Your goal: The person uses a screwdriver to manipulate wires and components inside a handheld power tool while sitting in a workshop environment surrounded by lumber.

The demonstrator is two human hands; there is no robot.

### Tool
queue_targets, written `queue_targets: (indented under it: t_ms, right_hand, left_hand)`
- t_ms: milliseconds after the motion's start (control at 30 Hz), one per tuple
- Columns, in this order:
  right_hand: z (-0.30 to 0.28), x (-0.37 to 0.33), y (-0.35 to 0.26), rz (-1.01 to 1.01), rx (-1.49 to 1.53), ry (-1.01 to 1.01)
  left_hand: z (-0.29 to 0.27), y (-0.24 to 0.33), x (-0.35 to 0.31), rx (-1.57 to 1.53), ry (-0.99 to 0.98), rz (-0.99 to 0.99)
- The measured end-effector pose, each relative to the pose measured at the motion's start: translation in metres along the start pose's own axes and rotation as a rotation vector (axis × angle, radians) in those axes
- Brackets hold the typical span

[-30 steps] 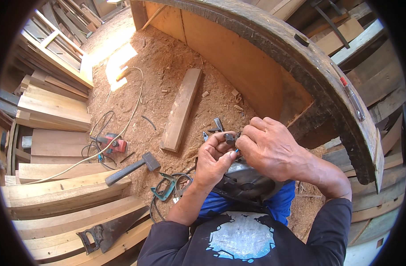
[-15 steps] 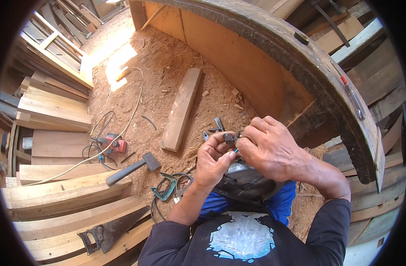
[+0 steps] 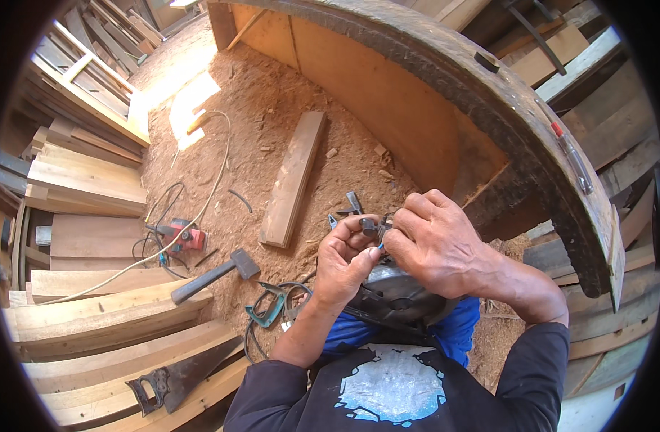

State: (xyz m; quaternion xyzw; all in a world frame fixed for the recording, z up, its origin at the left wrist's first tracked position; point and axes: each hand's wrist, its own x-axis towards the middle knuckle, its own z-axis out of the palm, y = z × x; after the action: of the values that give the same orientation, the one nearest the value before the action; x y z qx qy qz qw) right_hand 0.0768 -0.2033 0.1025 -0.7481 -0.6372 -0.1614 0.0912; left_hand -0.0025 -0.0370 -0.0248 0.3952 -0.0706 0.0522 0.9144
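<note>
Many planks [image 3: 92, 176] line my frame's left beside a sawdust-covered floor [image 3: 265, 173]. At centre, I see the left hand [image 3: 344, 259] pinching a small black part [image 3: 369, 228] above a dark machine [image 3: 402, 306]; the right hand [image 3: 438, 245] bunches its fingers beside it, tips hidden, grip unclear to me. A pale-blue print [image 3: 391, 385] marks the shirt [image 3: 481, 403], lower centre.

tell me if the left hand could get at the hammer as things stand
Probably, if the left hand first frees itself from the small black part: the hammer lies uncovered off to its left, with nothing tall between.
</note>
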Motion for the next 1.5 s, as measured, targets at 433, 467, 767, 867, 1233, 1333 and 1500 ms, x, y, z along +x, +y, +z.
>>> queue_targets:
  t_ms: [433, 467, 767, 867, 1233, 1333, 1500]
  right_hand:
    - [-0.0051, 0.0034, 0.0018, 0.016, 0.08, 0.025]
    - [-0.0046, 0.0026, 0.0019, 0.015, 0.082, 0.026]
    - [-0.0008, 0.0031, -0.0019, -0.056, -0.057, -0.006]
    - [-0.0017, 0.0051, -0.0014, -0.026, -0.054, -0.019]
    - [0.004, -0.0009, 0.0016, 0.048, 0.057, 0.048]
    - [-0.0003, 0.001, 0.0005, 0.053, 0.068, 0.021]
    - [0.0024, 0.001, -0.0017, 0.061, 0.062, 0.034]
  left_hand:
    - [0.0035, 0.0019, -0.0002, 0.031, 0.02, -0.001]
    - [0.004, 0.0027, -0.0006, 0.034, 0.018, 0.003]
    - [-0.0011, 0.0, 0.0001, 0.041, 0.035, -0.021]
    - [0.0015, 0.0006, 0.0004, 0.023, 0.019, -0.006]
    - [0.0038, 0.0012, 0.0006, 0.028, 0.019, 0.015]
    - [0.0023, 0.0004, 0.0005, 0.029, 0.012, 0.034]
    - [0.0045, 0.0009, -0.0003, 0.031, 0.019, 0.02]
